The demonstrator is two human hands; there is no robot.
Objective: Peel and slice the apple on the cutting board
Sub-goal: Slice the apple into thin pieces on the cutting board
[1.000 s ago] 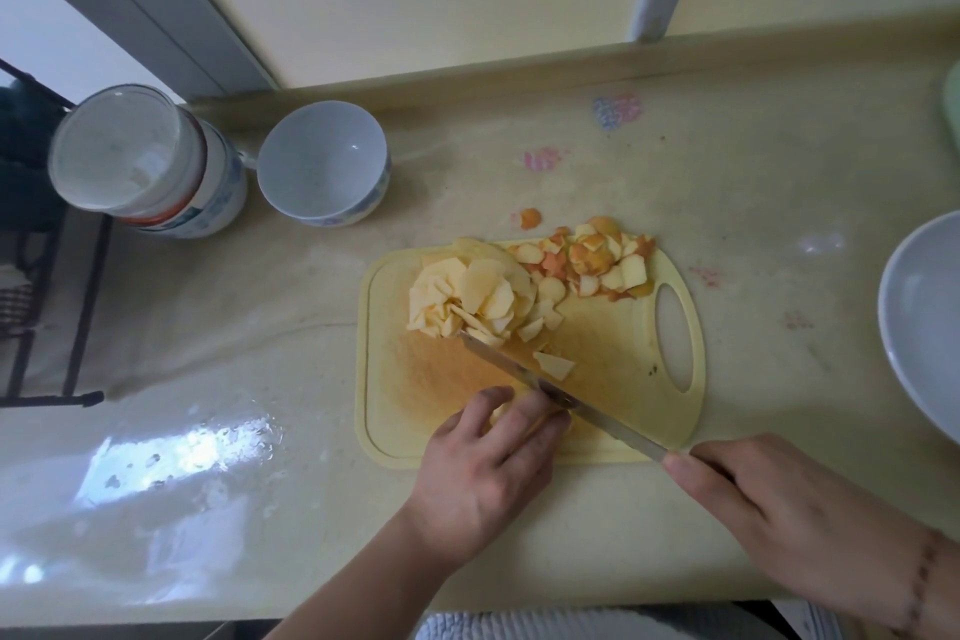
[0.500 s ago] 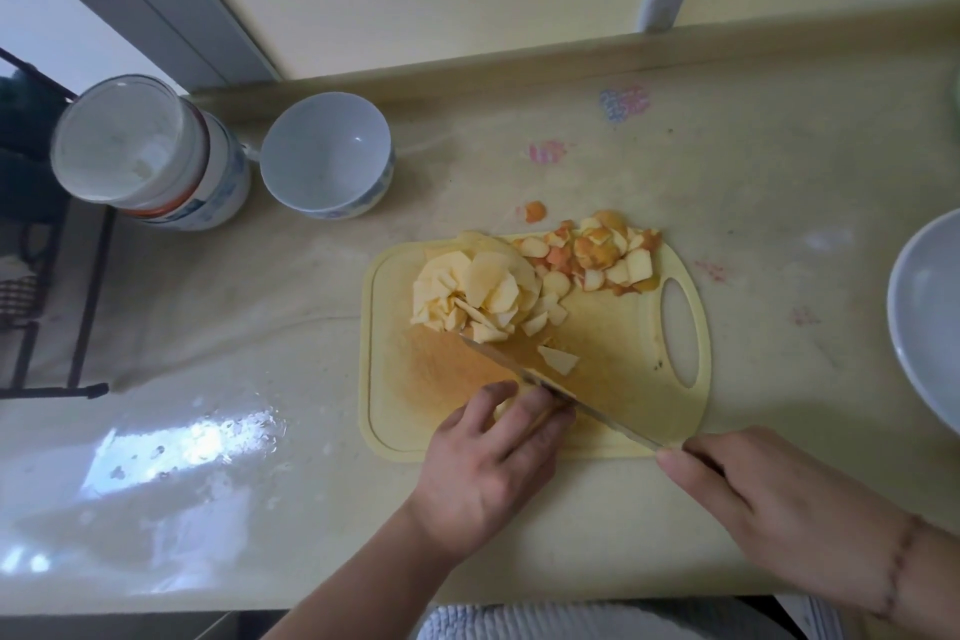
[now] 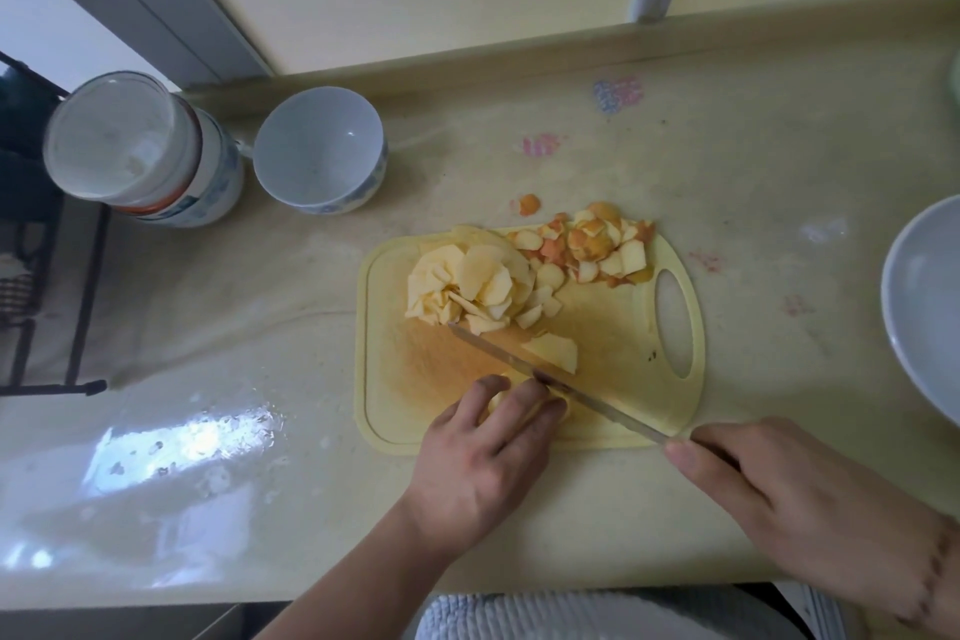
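Observation:
A yellow cutting board (image 3: 395, 379) lies on the counter. A heap of pale apple slices (image 3: 467, 288) sits at its far left, and red-orange peel scraps (image 3: 597, 247) lie at its far right. My left hand (image 3: 483, 457) holds down a peeled apple piece (image 3: 498, 398) at the board's near edge, mostly hidden under the fingers. My right hand (image 3: 769, 499) grips the handle of a knife (image 3: 587, 395). Its blade runs diagonally across the board, right beside my left fingertips. A fresh slice (image 3: 556, 351) leans on the far side of the blade.
A white bowl (image 3: 319, 151) and a lidded white jar (image 3: 140, 151) stand at the back left. Another large white bowl (image 3: 924, 301) sits at the right edge. One peel scrap (image 3: 530, 204) lies on the counter behind the board. A black wire rack (image 3: 31, 276) is far left.
The knife has cut another slice, which now leans larger against the blade's far side. Both hands stay in nearly the same place.

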